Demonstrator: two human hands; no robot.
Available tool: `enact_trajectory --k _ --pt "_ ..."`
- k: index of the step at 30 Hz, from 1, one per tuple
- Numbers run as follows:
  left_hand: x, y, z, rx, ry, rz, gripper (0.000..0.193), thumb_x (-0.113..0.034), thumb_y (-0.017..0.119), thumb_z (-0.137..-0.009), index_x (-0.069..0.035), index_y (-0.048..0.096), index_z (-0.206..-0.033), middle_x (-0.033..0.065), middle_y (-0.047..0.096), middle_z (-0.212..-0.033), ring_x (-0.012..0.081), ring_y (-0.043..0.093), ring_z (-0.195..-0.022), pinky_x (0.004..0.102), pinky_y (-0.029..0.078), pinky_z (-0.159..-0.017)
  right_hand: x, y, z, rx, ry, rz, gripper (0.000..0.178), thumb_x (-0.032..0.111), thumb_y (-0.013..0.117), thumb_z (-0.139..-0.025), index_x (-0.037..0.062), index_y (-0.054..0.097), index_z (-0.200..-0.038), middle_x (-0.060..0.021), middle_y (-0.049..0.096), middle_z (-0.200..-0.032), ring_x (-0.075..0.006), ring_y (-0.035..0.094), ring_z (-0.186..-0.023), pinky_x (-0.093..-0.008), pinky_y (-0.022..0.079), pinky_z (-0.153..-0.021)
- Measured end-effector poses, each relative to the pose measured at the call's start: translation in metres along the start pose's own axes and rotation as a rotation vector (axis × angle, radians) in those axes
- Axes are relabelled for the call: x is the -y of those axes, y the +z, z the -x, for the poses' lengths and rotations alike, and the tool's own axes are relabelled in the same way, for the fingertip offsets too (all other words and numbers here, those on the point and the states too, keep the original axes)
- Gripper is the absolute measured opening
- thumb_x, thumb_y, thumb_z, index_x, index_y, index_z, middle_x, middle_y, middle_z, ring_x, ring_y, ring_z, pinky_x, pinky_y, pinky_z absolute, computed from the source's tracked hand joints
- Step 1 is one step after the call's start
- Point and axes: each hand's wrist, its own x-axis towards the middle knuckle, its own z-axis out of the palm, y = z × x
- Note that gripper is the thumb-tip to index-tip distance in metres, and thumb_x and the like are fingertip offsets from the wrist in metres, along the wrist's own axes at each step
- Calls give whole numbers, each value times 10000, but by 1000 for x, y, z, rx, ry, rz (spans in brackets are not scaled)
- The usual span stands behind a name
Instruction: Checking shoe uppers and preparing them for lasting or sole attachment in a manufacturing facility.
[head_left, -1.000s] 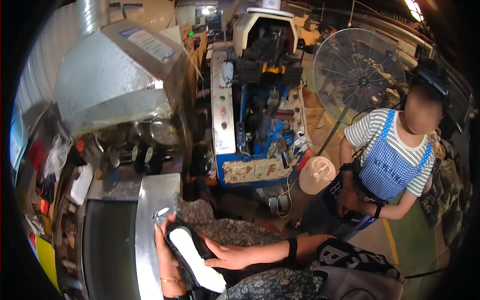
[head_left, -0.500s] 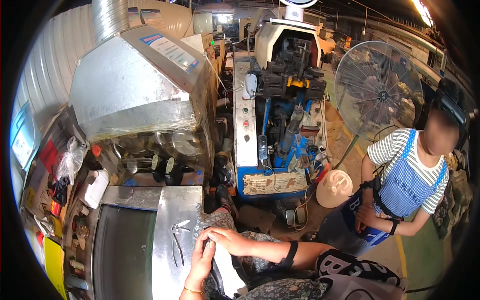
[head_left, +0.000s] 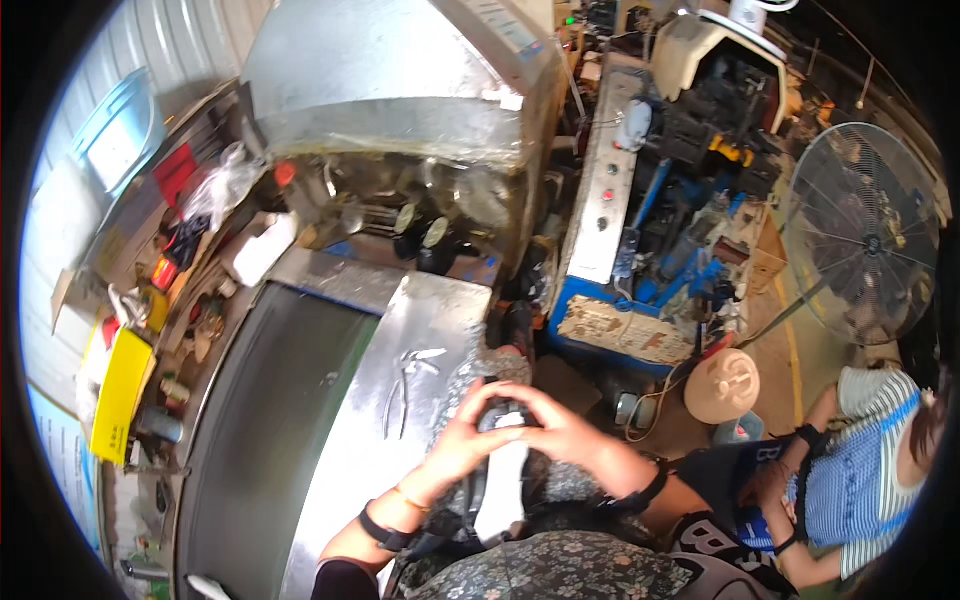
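Observation:
Both hands grip a black shoe upper with a long white underside (head_left: pixel 503 490), held over my lap. From its left side my left hand (head_left: pixel 457 448) curls round the dark far end. On the other side my right hand (head_left: pixel 562 428) closes over the same end, its fingers meeting the left ones. The thumbs come together on top, across the white part. Just left of my hands, hand pliers (head_left: pixel 404 388) with long handles and spread jaws lie on a metal plate (head_left: pixel 345 455).
Left of the plate runs a dark conveyor belt (head_left: pixel 270 420), leading under a metal hood (head_left: pixel 390 80) with dark shoes (head_left: pixel 436 245) at its mouth. Ahead right stands a blue machine (head_left: pixel 625 330). A fan (head_left: pixel 868 235), a pale bucket (head_left: pixel 722 385) and another person (head_left: pixel 855 465) are at right.
The view has swung, shifting the surroundings rightward. My hands have turned the shoe upper so its white underside faces up, and both now wrap its far end.

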Motion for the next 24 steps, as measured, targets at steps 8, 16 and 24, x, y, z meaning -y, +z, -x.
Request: enact_trajectory --k 8,16,24 --pt "-66 0 17 666 364 190 452 -127 723 -872 -17 593 -1290 168 578 -1338 315 506 -1298 414 353 -1102 65 -55 84 -19 533 -521 762 265 716 -773 -25 419 -1412 -149 476 -1429 -251 452 -1319 -373 326 -1120" --pt "138 -104 21 -311 76 -1235 651 -441 648 -851 -37 532 -1347 274 484 -1386 452 433 -1304 528 335 -1098 -17 -48 109 -498 755 -717 529 231 556 -801 -45 574 -1252 -173 652 -1185 -289 634 -1091 -415 511 -948" --pt "169 -99 36 -289 5 -1296 510 -411 490 -959 -93 535 -1355 198 455 -1448 393 393 -1356 529 231 -1144 -40 -4 -250 -354 263 -660 386 153 714 -835 -1 621 -1176 -88 674 -1073 -180 631 -1014 -317 500 -901"
